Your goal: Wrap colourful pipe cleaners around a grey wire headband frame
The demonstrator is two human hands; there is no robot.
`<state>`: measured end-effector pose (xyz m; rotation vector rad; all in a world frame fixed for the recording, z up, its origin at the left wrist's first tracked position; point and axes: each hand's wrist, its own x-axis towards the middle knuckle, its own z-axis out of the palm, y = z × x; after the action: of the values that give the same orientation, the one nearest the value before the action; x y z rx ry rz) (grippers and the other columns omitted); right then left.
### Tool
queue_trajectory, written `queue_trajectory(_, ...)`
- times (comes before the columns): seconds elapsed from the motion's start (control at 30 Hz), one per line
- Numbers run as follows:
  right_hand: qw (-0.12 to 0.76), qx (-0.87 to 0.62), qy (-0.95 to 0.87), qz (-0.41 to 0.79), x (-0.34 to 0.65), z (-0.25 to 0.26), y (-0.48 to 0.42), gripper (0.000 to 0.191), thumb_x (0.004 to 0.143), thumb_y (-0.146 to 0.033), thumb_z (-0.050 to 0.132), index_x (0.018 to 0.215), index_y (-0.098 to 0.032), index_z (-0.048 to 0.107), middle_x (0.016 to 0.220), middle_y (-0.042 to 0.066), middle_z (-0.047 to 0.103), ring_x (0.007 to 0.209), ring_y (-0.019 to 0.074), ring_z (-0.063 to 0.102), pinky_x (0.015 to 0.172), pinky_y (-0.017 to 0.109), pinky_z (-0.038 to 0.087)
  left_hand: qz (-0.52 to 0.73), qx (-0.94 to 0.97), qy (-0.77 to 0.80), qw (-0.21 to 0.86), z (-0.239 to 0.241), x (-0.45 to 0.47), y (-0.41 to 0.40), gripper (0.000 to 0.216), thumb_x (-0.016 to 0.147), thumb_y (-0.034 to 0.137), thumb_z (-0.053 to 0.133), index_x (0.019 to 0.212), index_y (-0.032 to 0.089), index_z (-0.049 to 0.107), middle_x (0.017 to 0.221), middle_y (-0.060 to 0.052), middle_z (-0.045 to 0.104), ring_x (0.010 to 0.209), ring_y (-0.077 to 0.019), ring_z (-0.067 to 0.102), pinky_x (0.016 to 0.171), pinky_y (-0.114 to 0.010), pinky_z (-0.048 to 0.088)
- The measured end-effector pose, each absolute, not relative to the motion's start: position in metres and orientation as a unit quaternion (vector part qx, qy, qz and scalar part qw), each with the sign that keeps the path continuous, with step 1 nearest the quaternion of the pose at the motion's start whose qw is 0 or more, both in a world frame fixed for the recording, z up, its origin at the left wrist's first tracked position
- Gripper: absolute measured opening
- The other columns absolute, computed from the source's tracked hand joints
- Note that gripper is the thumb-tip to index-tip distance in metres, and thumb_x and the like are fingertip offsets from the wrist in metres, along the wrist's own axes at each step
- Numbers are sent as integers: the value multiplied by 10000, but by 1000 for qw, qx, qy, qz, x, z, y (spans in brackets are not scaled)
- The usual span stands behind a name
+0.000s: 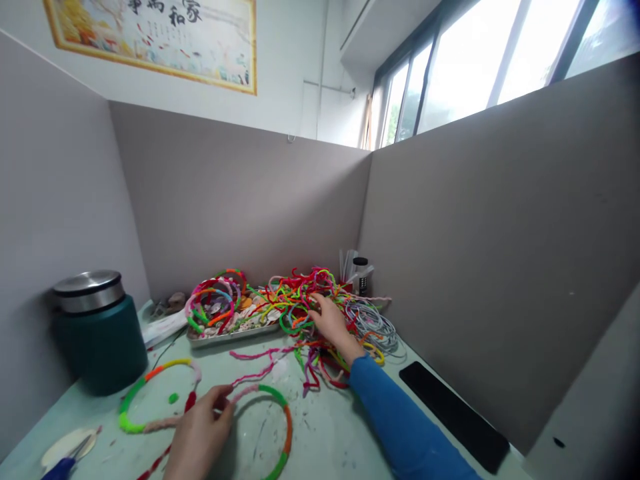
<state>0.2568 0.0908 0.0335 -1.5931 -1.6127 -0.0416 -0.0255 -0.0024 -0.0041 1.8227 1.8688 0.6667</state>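
My left hand [200, 433] is low on the table, fingers pinched on the pink end of a hoop wrapped in pink, green and orange pipe cleaner [280, 427]. My right hand [333, 323], in a blue sleeve, reaches into a tangled pile of coloured pipe cleaners [300, 303], its fingers curled among the strands. What they grip is hidden. A second wrapped hoop [150, 393], green, yellow, orange and pink, lies flat to the left.
A metal tray [235, 333] holds several finished hoops and shells. A dark green jar with a steel lid [97, 330] stands at the left. Grey wire coils [373, 320] lie beside the pile, a black phone [453, 413] at right, and blue-handled scissors [65, 463] at the near left. Grey partitions enclose the desk.
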Motion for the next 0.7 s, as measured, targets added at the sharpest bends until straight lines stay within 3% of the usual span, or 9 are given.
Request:
queue_trajectory(0.1, 430, -618, -658, -8, 250, 32, 96, 232, 812, -203, 518, 986, -191, 671, 972, 61, 675, 895, 171, 606, 808, 260, 426, 241, 665, 675, 211, -6, -26, -3, 263, 781, 267, 458, 983, 197, 612, 852, -42, 715, 794, -218, 663, 706, -287, 448)
queue_trajectory(0.2, 464, -599, -653, -4, 245, 32, 94, 242, 847, -218, 451, 935, -153, 667, 942, 76, 679, 866, 175, 609, 796, 267, 431, 247, 659, 673, 230, -8, -26, -3, 265, 780, 250, 466, 983, 166, 613, 828, -67, 716, 822, -232, 664, 705, -293, 459)
queue_trajectory(0.37, 526, -562, -638, 5, 243, 39, 79, 311, 898, -316, 364, 973, -137, 606, 939, 84, 654, 843, 177, 589, 767, 279, 439, 301, 554, 667, 397, -14, -27, 1, 334, 837, 235, 358, 1097, 128, 540, 574, -37, 662, 490, -187, 634, 474, -267, 464)
queue_trajectory(0.5, 595, -501, -628, 7, 242, 43, 61, 277, 891, -329, 402, 950, -154, 609, 928, 75, 648, 845, 180, 587, 775, 291, 439, 330, 516, 660, 435, -17, -27, 2, 319, 836, 203, 378, 1094, 106, 538, 618, -63, 672, 516, -178, 649, 432, -238, 451)
queue_trajectory(0.7, 502, -478, -721, -3, 246, 38, 33, 199, 874, -252, 448, 895, -181, 632, 910, 70, 632, 867, 187, 570, 796, 303, 427, 303, 558, 658, 404, -10, -28, -4, 293, 817, 293, 441, 995, 126, 603, 564, -37, 665, 440, -165, 608, 423, -234, 415)
